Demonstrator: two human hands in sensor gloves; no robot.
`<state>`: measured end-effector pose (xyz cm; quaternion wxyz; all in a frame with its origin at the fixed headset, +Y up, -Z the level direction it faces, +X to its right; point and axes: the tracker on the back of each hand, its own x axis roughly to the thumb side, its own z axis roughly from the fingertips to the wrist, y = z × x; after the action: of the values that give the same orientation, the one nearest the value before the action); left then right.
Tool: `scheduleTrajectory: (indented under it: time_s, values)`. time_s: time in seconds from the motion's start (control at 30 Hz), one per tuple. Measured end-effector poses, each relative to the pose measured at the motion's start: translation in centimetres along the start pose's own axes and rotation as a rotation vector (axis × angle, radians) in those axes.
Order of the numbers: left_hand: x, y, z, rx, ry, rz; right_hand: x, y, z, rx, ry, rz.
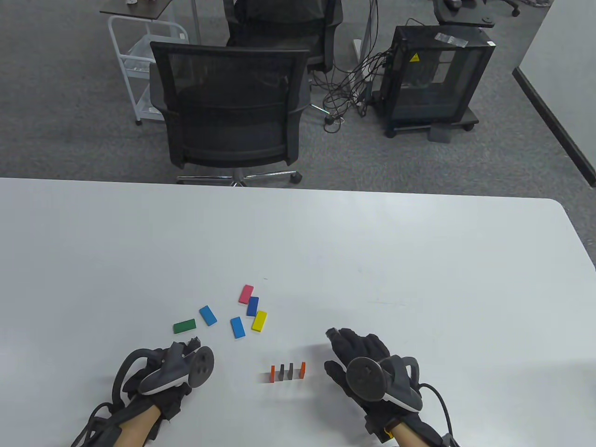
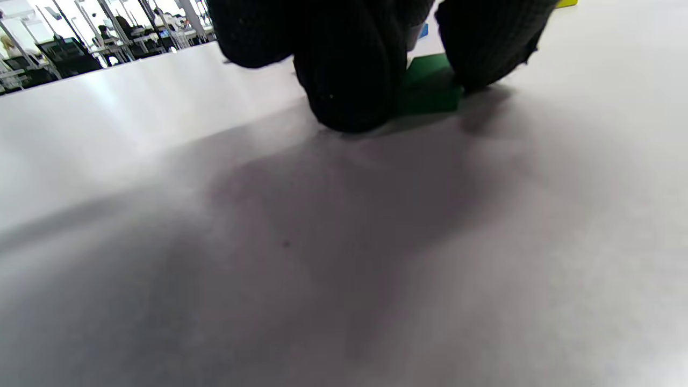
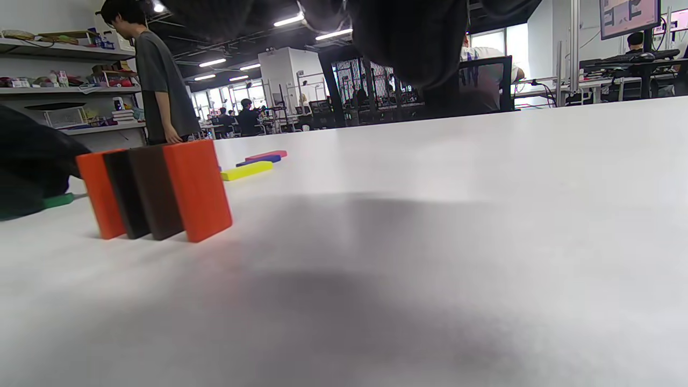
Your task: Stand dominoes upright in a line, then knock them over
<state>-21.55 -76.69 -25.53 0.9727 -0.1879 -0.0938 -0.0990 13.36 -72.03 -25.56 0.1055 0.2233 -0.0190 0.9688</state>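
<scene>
While the left hand (image 1: 170,372) rests low on the white table (image 1: 419,260), its fingertips (image 2: 349,91) come down right beside the green domino (image 1: 184,326), which lies flat; whether they actually touch or pinch it cannot be told. Further along lie the other loose pieces, all flat: a light blue domino (image 1: 208,315), a second light blue domino (image 1: 237,327), then a pink domino (image 1: 246,294), a dark blue domino (image 1: 253,306) and a yellow domino (image 1: 259,321) close together. Nearer the person, between the hands, four dominoes (image 1: 288,371) stand upright in a short row, orange at each end and two dark ones between. Just right of that row the right hand (image 1: 368,368) hovers with fingers relaxed and loosely spread, holding nothing.
</scene>
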Motion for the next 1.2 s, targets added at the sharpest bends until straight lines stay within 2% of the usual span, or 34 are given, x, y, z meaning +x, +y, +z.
scheduleTrajectory:
  time_s: [0.17,0.47,0.67,0.87,1.1,1.2]
  values:
    - [-0.2,0.0,0.2,0.032,0.0,-0.01,0.1,0.1,0.1,0.005,-0.006,-0.015]
    - [-1.0,0.3,1.5,0.108,-0.003,0.078,0.2,0.2,0.3,0.003,-0.02,-0.021]
    - [-1.2,0.5,1.5,0.129,-0.017,0.102,-0.1,-0.1,0.5,-0.016,-0.001,-0.011]
    - [0.5,1.7,1.1,0.177,-0.14,0.111,-0.3,-0.2,0.7,-0.025,0.013,0.0]
    - [4.7,4.3,0.6,0.27,-0.38,0.12,-0.7,-0.3,0.8,-0.029,0.043,0.006]
    - [5.9,4.2,0.3,0.279,-0.435,0.137,-0.8,-0.3,0.6,-0.024,0.048,-0.006]
